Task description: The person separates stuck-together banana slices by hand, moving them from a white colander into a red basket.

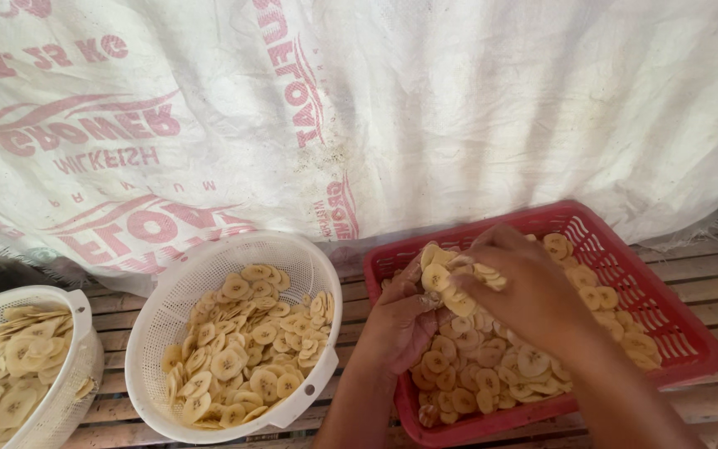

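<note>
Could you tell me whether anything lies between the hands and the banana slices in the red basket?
Nothing visible does. The left hand and the right hand are both already in the red basket, cupping a bunch of banana slices above the heap. The white round colander stands apart to the left.

Both hands (459, 308) gather pale banana slices (492, 366) in the red basket (675, 333).

Two white colanders of banana slices sit to the left — one round (209, 283), one at the edge (76, 316) — on slatted wood (708, 274), beneath a hanging printed white sack (459, 108).
</note>
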